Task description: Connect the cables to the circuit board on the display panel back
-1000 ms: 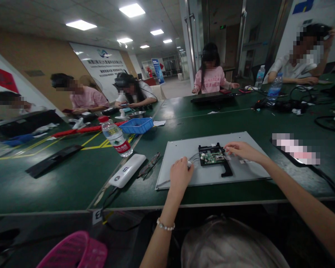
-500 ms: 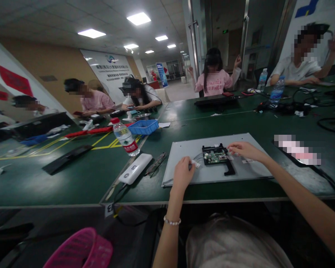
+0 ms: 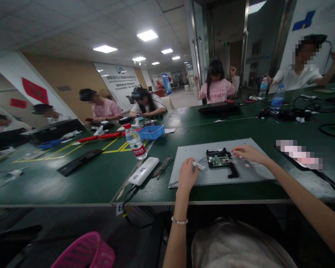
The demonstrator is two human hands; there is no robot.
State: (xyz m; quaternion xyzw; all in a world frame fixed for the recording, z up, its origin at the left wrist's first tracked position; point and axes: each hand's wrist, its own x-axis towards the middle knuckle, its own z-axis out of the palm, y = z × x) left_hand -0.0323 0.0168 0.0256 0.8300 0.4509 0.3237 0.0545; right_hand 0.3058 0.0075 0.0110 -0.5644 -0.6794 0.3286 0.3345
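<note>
A flat grey panel (image 3: 178,163) lies near the table's front edge. On it sits a green circuit board (image 3: 219,160) in a black bracket (image 3: 233,172), with thin grey wires leading left. My left hand (image 3: 187,173) rests at the panel's left side, its fingers bent together beside a small white piece (image 3: 200,166); what it grips is hard to make out. To the right of the board, my right hand (image 3: 247,152) hovers over the panel with its fingers partly bent, and nothing shows clearly between them.
Left of the panel are glasses (image 3: 162,167), a white power bank (image 3: 144,171) with a cable and a water bottle (image 3: 136,143). A blue basket (image 3: 151,132) stands behind. A phone (image 3: 298,154) lies at right. Several people sit around the tables. A pink basket (image 3: 86,251) is below.
The view has shifted, so the scene sits slightly lower and further right. My hands keep nearly the same places by the board; the white piece at my left fingers shows more.
</note>
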